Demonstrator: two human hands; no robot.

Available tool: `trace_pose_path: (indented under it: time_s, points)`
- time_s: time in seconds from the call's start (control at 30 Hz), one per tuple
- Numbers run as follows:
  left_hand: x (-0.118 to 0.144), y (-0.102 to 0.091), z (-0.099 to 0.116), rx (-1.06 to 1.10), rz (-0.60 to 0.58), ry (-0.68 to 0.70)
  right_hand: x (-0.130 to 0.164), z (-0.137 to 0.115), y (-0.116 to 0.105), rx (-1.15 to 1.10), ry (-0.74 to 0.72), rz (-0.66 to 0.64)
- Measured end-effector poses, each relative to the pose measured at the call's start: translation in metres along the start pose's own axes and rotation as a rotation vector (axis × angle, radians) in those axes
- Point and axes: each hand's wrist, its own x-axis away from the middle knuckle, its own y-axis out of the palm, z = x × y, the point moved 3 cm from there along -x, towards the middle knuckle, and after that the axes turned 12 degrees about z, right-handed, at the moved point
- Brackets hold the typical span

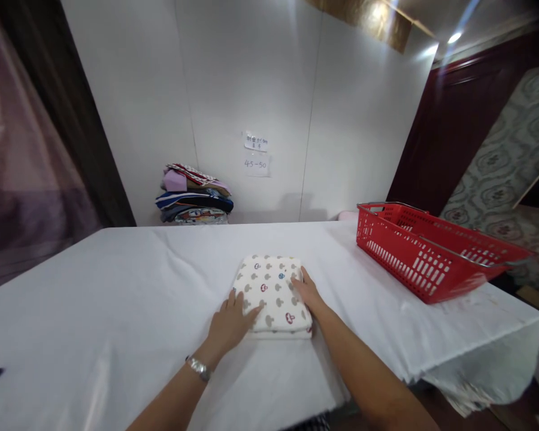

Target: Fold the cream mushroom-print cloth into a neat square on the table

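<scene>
A folded white cloth (273, 293) printed with grey, red and blue mushrooms lies flat in a neat rectangle on the white-covered table (130, 311). My left hand (231, 323) rests at its near left corner, thumb on top and the other fingers along the left edge. Against the right edge lies my right hand (308, 291), its thumb reaching onto the upper face. Both hands have their fingers stretched out, touching the cloth without gripping it. A silver watch or bracelet (199, 367) circles my left wrist.
A stack of folded clothes (195, 194) stands at the back left against the white wall panel (251, 72). A red plastic basket (431, 254) with metal handles sits at the right table edge. Handwritten paper notes (257, 164) hang on the wall. A curtain (27, 149) hangs at the left.
</scene>
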Motion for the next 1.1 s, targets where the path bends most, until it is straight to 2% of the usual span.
trace_pose_path:
  time_s: [0.1,0.2,0.3,0.47,0.67,0.9,1.0,1.1]
  points:
    - [0.021,-0.003,-0.006,0.104,-0.023,0.001,-0.005,-0.010,-0.004,-0.090,0.041,-0.029]
    - [0.030,-0.009,-0.011,0.171,0.011,0.057,0.002,-0.009,-0.014,-0.089,0.084,-0.008]
    - [0.033,-0.009,-0.016,0.176,0.052,0.132,0.022,0.003,-0.026,-0.060,0.102,0.011]
    - [0.034,-0.006,-0.021,0.202,0.090,0.281,0.065,0.020,-0.050,-0.151,0.072,0.045]
    - [0.034,-0.007,-0.020,0.238,0.096,0.269,0.100,0.016,-0.072,-0.144,0.042,0.068]
    - [0.035,-0.004,-0.020,0.233,0.067,0.259,0.110,0.007,-0.077,0.063,-0.037,0.067]
    - [0.036,-0.004,-0.021,0.228,0.046,0.254,0.109,0.006,-0.074,0.061,-0.039,0.056]
    - [0.037,-0.005,-0.021,0.228,0.030,0.256,0.107,0.008,-0.069,0.004,0.027,0.037]
